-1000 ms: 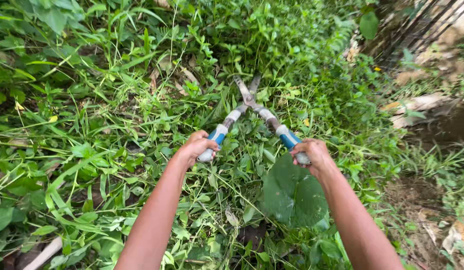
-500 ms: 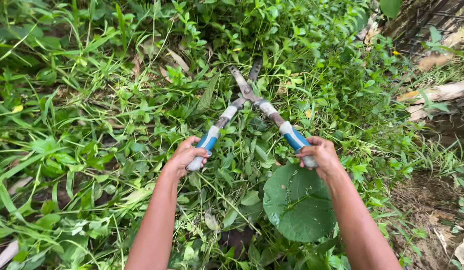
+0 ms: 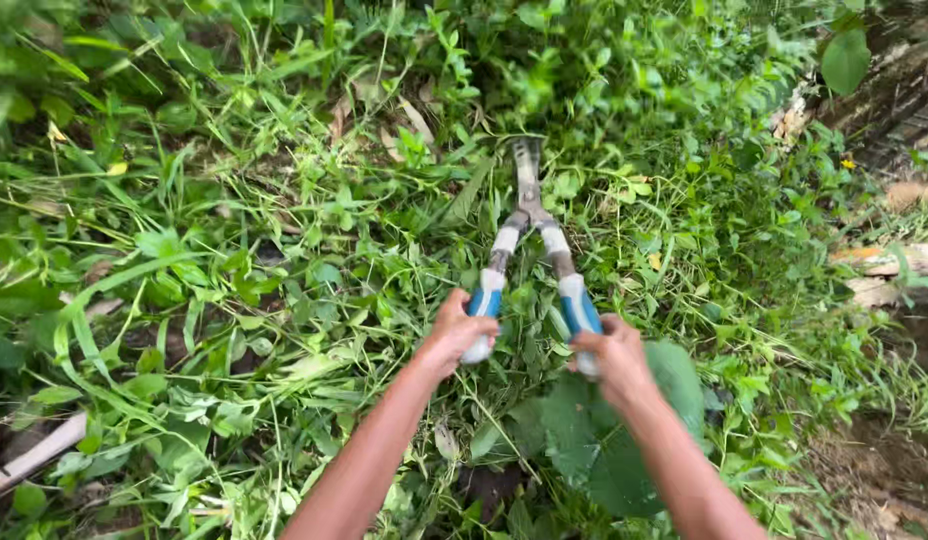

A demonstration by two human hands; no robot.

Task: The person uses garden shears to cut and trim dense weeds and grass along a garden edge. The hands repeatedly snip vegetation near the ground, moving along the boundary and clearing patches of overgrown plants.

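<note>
The shears (image 3: 529, 240) lie pointed away from the person, just above the big round leaf (image 3: 624, 440) that spreads flat and dark green below the hands. Their two metal blades are grey and dull, brought together into one narrow strip, and the handles run back from the pivot in a slim V, pale along the shafts with smooth blue grips at the ends. The left hand (image 3: 456, 333) is wrapped tight round the left grip, up and left of the leaf, knuckles up, the bare forearm reaching in straight from below. The right hand (image 3: 612, 358) is clenched on the right grip, over the leaf's upper edge, wrist slightly bent. Thin, floppy grass (image 3: 234, 260) and small soft weeds tangle to the leaf's left. Beyond its right edge lies bare brown soil (image 3: 874, 480).
</note>
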